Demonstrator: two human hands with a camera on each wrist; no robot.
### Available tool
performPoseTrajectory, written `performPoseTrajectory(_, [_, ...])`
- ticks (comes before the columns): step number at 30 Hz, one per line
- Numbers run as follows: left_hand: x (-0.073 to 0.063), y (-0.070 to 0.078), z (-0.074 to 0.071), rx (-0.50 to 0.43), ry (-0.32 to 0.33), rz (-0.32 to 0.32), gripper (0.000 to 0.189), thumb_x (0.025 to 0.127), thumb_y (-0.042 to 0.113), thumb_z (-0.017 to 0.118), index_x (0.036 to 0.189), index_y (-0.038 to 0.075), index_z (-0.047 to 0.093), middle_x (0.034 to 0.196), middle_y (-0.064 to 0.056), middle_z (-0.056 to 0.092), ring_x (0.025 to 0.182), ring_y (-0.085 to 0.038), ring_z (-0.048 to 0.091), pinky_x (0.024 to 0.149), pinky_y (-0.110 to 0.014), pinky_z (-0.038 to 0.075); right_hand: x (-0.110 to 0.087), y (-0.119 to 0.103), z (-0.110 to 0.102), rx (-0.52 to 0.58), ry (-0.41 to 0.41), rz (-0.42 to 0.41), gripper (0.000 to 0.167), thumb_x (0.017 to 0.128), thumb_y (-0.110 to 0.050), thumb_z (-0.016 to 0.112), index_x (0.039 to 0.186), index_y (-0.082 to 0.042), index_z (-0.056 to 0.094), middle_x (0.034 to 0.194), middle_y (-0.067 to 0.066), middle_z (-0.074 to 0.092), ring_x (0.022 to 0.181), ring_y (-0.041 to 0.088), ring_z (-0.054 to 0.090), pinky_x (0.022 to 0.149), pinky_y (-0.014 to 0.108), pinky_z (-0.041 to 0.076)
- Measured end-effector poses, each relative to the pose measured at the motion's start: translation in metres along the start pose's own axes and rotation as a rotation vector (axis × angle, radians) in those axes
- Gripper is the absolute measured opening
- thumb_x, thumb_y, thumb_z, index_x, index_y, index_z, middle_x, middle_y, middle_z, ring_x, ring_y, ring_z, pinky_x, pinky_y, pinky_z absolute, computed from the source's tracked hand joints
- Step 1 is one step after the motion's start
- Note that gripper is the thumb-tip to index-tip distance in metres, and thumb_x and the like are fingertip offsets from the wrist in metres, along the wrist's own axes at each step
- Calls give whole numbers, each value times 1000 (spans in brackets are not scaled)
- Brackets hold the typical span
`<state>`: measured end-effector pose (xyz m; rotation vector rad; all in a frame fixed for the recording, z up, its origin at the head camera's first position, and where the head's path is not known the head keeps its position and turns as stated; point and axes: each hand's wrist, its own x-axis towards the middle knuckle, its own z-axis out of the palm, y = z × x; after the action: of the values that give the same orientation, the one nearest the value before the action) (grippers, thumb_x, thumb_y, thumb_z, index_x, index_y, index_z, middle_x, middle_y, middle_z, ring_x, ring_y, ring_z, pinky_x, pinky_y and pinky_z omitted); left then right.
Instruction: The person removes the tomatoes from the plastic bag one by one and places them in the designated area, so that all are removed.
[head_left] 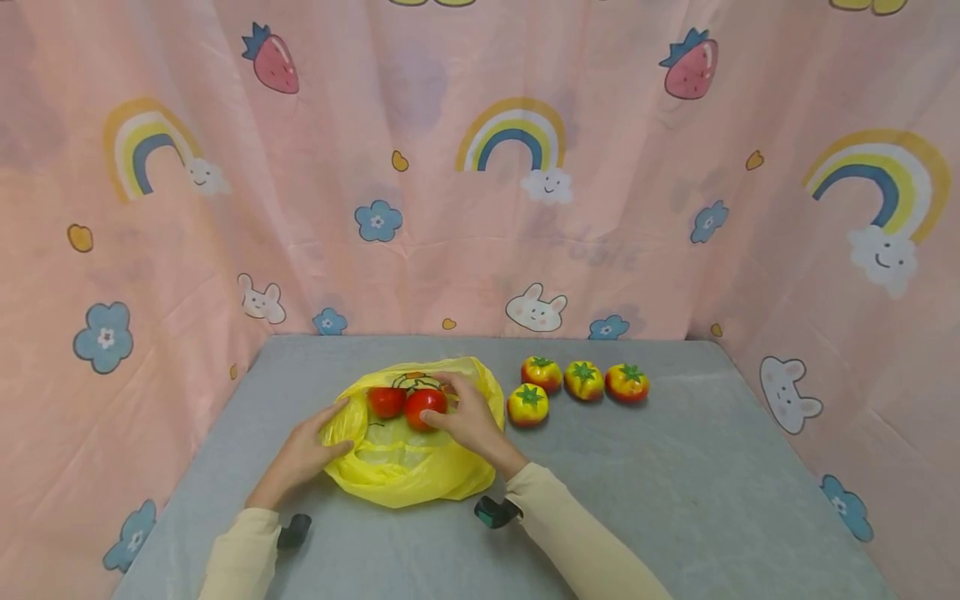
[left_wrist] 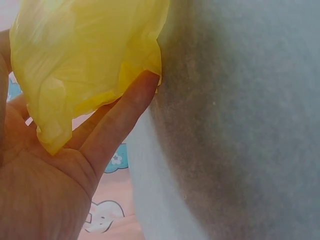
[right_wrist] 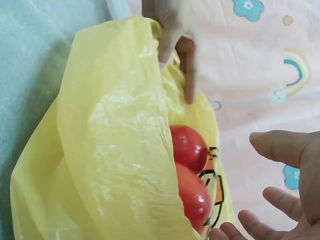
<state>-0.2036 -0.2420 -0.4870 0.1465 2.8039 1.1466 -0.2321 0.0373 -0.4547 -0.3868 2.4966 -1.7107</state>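
Note:
A yellow plastic bag (head_left: 420, 483) lies on the table with its mouth spread. Two glossy red tomatoes (head_left: 386, 402) (right_wrist: 192, 197) sit side by side in its opening. At the bag's left edge my left hand (head_left: 306, 450) holds the plastic between thumb and fingers; the left wrist view shows a fold of the bag (left_wrist: 90, 55) hanging into the palm. My right hand (head_left: 472, 417) is over the bag's right side, its thumb overlapping the right tomato in the head view. Seen from the right wrist, that hand (right_wrist: 295, 200) has its thumb and fingers spread, apart from the tomatoes.
Right of the bag stand several yellow-and-red tomato-shaped pieces (head_left: 528, 406) with green star-shaped tops, three in a row and one nearer the bag. The grey table (head_left: 675, 500) is bounded by a pink patterned curtain (head_left: 480, 250) at the back and sides.

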Motion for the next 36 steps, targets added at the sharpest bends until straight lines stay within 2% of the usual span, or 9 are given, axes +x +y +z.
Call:
performPoseTrajectory(7, [-1,1,0,2,-1,-7,71,90,21,68,153,12,35,156,-25,34,143,-49,30,116,-65,24,5,6,9,-155,17,70,61,82,-18,79,138,-14,53,142,10,51,131,31,48,111,51,42])
performPoseTrajectory(13, [-1,1,1,-4,-1,-13,71,90,21,68,153,13,36,156,-24,34,144,-48,29,116,-65,24,10,12,14,-182,24,113,61,83,-20,79,138,-19,52,145,8,48,131,29,48,110,52,44])
performPoseTrajectory(24, [-1,-1,2,-20,-6,-21,71,90,23,69,153,16,36,157,-22,33,144,-47,29,117,-64,23,17,28,20,-225,10,101,59,82,-21,80,135,-15,54,144,11,47,128,31,50,108,51,46])
performPoseTrajectory(31, [-1,-3,3,-10,-2,0,71,91,24,68,153,15,36,157,-23,34,144,-48,29,116,-65,24,17,36,24,-228,-9,74,63,79,-18,82,135,-12,54,143,13,47,128,32,50,108,50,45])
performPoseTrajectory(36, [-1,-3,3,-21,-3,-9,71,91,23,67,154,15,35,157,-23,32,144,-48,28,116,-65,23,18,40,26,-235,-9,51,61,81,-16,81,135,-12,53,144,13,48,129,31,50,110,49,45])
